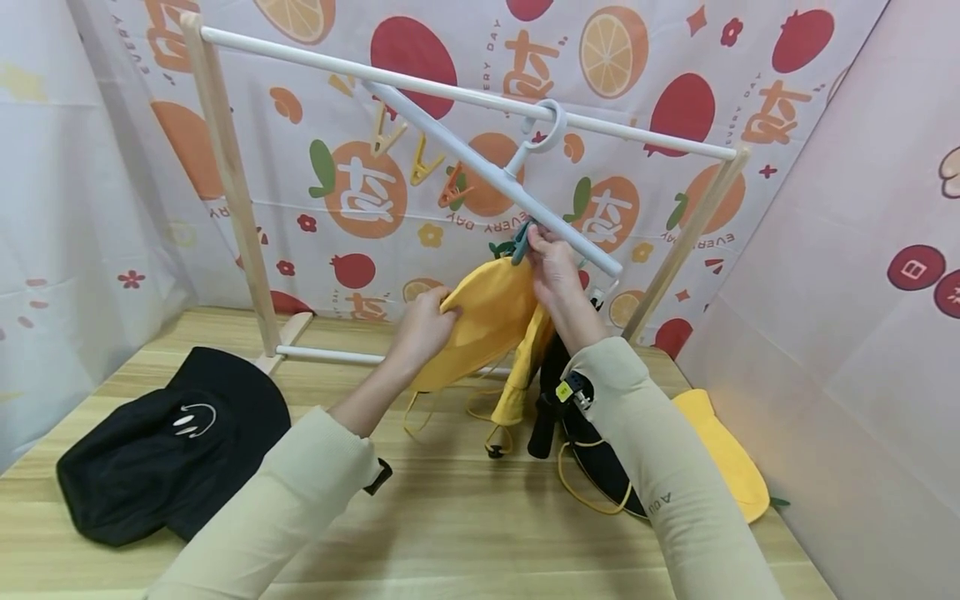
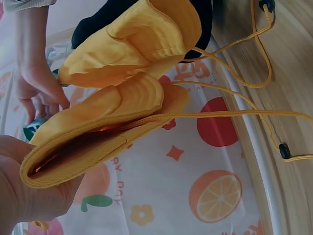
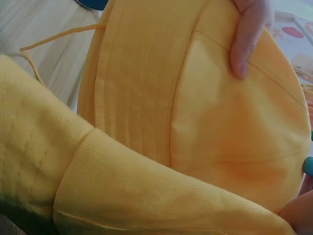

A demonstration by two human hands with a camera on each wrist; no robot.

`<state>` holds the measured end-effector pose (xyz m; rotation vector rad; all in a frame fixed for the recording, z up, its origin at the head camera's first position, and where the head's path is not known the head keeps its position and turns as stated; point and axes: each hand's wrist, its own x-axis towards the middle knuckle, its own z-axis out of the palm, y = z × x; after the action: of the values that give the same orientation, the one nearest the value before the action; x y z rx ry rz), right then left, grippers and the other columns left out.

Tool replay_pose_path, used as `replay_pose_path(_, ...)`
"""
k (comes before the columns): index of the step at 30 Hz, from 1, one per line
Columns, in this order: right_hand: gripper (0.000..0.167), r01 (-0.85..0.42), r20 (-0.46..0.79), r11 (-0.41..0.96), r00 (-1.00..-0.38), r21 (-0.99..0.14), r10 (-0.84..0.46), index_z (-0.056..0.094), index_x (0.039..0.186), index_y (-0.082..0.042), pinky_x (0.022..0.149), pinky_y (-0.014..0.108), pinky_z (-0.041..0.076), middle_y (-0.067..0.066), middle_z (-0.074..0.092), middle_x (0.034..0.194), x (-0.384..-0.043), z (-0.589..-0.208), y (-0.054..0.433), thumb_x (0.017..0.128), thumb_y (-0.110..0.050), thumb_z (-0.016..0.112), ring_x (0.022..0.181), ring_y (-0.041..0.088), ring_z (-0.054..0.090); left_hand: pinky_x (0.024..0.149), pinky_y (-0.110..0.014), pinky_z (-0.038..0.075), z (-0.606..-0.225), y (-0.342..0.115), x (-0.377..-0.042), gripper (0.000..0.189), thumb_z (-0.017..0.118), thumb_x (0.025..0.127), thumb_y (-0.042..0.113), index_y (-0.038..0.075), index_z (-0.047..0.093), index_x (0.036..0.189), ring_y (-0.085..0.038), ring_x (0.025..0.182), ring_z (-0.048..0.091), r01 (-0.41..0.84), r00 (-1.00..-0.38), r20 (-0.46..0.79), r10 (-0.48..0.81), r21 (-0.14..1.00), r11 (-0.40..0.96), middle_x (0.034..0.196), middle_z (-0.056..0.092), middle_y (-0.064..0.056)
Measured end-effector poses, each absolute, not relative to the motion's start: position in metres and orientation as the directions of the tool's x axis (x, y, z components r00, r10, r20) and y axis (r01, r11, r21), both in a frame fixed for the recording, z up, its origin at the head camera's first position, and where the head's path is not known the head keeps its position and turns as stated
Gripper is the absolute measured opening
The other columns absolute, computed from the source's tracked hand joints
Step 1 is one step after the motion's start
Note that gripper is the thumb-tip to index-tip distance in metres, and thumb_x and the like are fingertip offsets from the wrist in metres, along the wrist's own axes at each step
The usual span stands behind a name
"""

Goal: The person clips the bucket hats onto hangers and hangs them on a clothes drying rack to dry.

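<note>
In the head view my left hand (image 1: 426,327) grips the edge of a yellow bucket hat (image 1: 491,312), thumb on one side of the fabric. My right hand (image 1: 553,265) pinches a teal clothespin (image 1: 521,243) at the hat's top, just under the tilted white hanger (image 1: 491,171). A second yellow hat (image 2: 137,44) hangs beside the first in the left wrist view, with something black behind it. Thin yellow cords (image 2: 234,114) with black toggles dangle from the hats. The right wrist view is filled by yellow fabric (image 3: 234,127), with left fingers (image 3: 244,49) over it.
The hanger hooks over a white rod (image 1: 315,57) on a wooden-legged rack (image 1: 232,183). Yellow and orange clothespins (image 1: 423,162) hang along its left part. A black cap (image 1: 176,442) lies at the left of the table, another yellow piece (image 1: 723,450) at the right.
</note>
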<state>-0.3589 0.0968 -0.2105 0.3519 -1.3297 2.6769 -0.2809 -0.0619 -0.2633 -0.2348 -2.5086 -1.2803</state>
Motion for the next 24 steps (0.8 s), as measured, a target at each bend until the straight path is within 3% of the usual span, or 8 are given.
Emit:
replay_pose_path(8,0.010,-0.239,0.238,-0.531,-0.968,-0.813,0.072,0.056,0.085,0.000,0.066,0.018,0.037,0.002,0.053,0.078,-0.363,-0.211,0.088,0.092,0.001,0.049,0.066,0.010,0.046,0.061,-0.034,0.042,-0.256,-0.061,-0.291,0.011,0.056,0.089,0.007,-0.001,0.063,0.093,-0.023,0.067,0.052,0.283,-0.939,0.344,0.005,0.762,0.582,0.081,0.061,-0.012)
replay_pose_path(12,0.005,-0.233,0.228,-0.529,-0.971,-0.816,0.076,0.053,0.092,0.002,0.066,0.018,0.038,0.002,0.051,0.085,-0.364,-0.212,0.087,0.093,0.000,0.048,0.070,0.011,0.045,0.060,-0.034,0.043,-0.257,-0.062,-0.293,0.010,0.056,0.089,0.006,-0.001,0.063,0.092,-0.023,0.067,0.053,0.304,-0.935,0.354,0.031,0.750,0.588,0.082,0.062,-0.012)
replay_pose_path(16,0.007,-0.197,0.196,-0.562,-0.979,-0.803,0.062,0.056,0.091,0.000,0.071,0.020,0.038,0.002,0.055,0.084,-0.364,-0.213,0.086,0.093,-0.002,0.049,0.074,0.011,0.048,0.059,-0.034,0.043,-0.259,-0.063,-0.293,0.009,0.057,0.089,0.006,-0.001,0.062,0.091,-0.023,0.067,0.054,0.321,-0.932,0.357,0.057,0.745,0.585,0.081,0.062,-0.012)
replay_pose_path(20,0.014,-0.182,0.179,-0.592,-0.982,-0.785,0.064,0.059,0.102,0.003,0.077,0.021,0.038,0.004,0.062,0.087,-0.362,-0.214,0.086,0.094,-0.004,0.049,0.082,0.012,0.054,0.059,-0.034,0.045,-0.262,-0.063,-0.294,0.010,0.057,0.090,0.006,0.000,0.063,0.094,-0.023,0.068,0.057,0.340,-0.929,0.359,0.086,0.741,0.580,0.085,0.064,-0.013)
replay_pose_path(24,0.029,-0.192,0.201,-0.534,-0.979,-0.823,0.042,0.049,0.123,0.007,0.084,0.021,0.036,0.007,0.058,0.109,-0.359,-0.214,0.083,0.096,-0.005,0.045,0.097,0.014,0.051,0.062,-0.036,0.047,-0.264,-0.064,-0.296,0.011,0.058,0.089,0.006,-0.001,0.062,0.096,-0.025,0.073,0.060,0.361,-0.922,0.373,0.104,0.734,0.574,0.088,0.065,-0.014)
